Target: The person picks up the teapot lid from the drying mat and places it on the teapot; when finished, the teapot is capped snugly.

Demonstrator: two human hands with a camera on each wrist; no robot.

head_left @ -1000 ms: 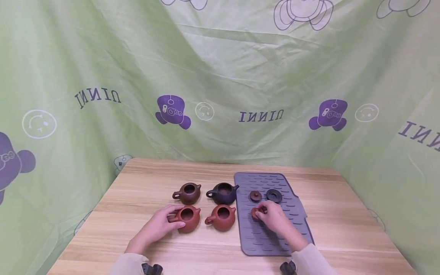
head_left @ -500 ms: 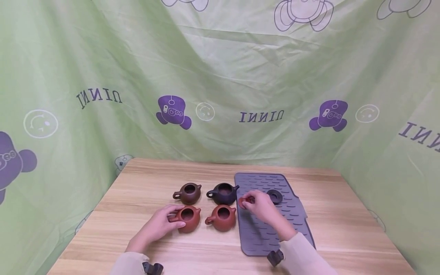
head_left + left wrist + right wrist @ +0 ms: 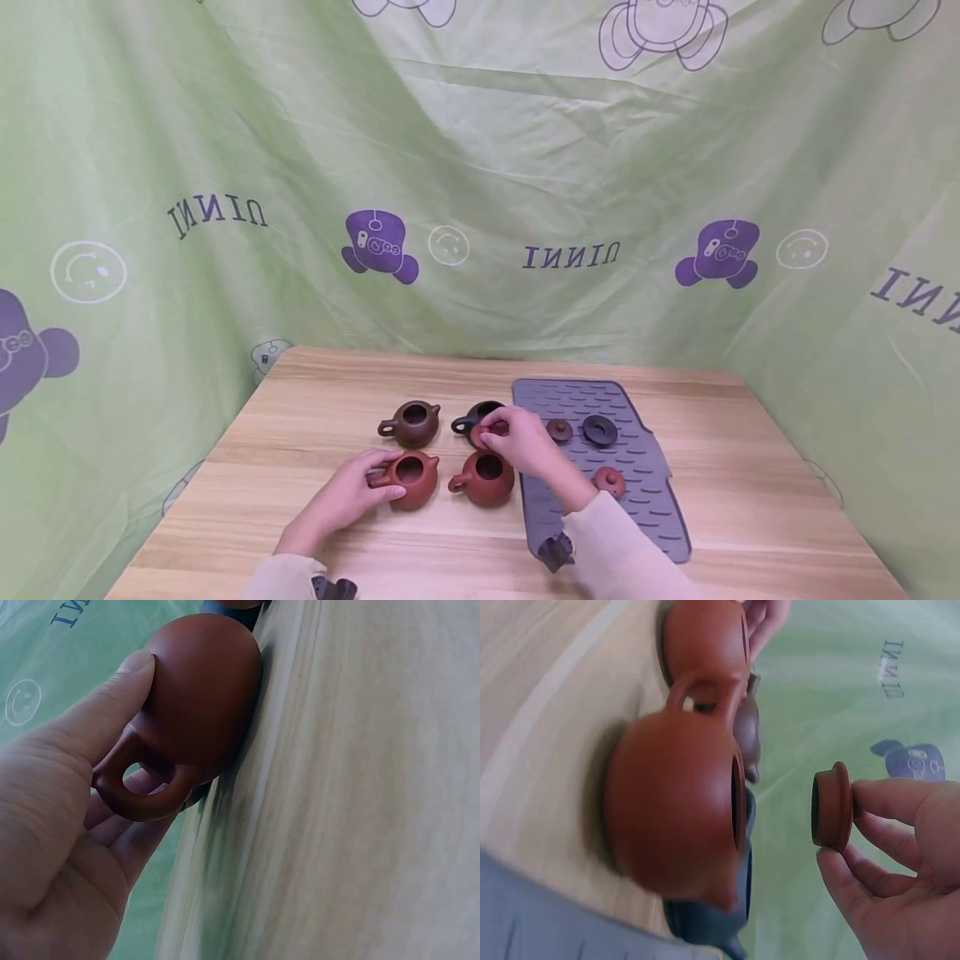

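Observation:
My left hand [image 3: 351,493] holds the front-left reddish-brown teapot [image 3: 420,493] around its handle side, thumb on the near side and fingers behind; the left wrist view shows its loop handle [image 3: 142,806] between them. My right hand [image 3: 525,442] pinches a small red teapot lid [image 3: 831,808] by its top, up in the air. In the head view this lid overlaps the black teapot [image 3: 467,427] and sits close behind the opening of the front-right reddish teapot [image 3: 483,487]. All the teapots stand lidless, their openings facing up.
A dark brown teapot [image 3: 415,429] stands at the back left. On the grey ridged mat [image 3: 570,392] to the right lie a brown lid [image 3: 559,430], a black lid [image 3: 600,430] and a red lid [image 3: 610,482]. A green printed cloth [image 3: 480,167] hangs behind the table.
My right hand has lifted the red lid off the mat and carried it left to above the teapots. My left hand has stayed on its teapot.

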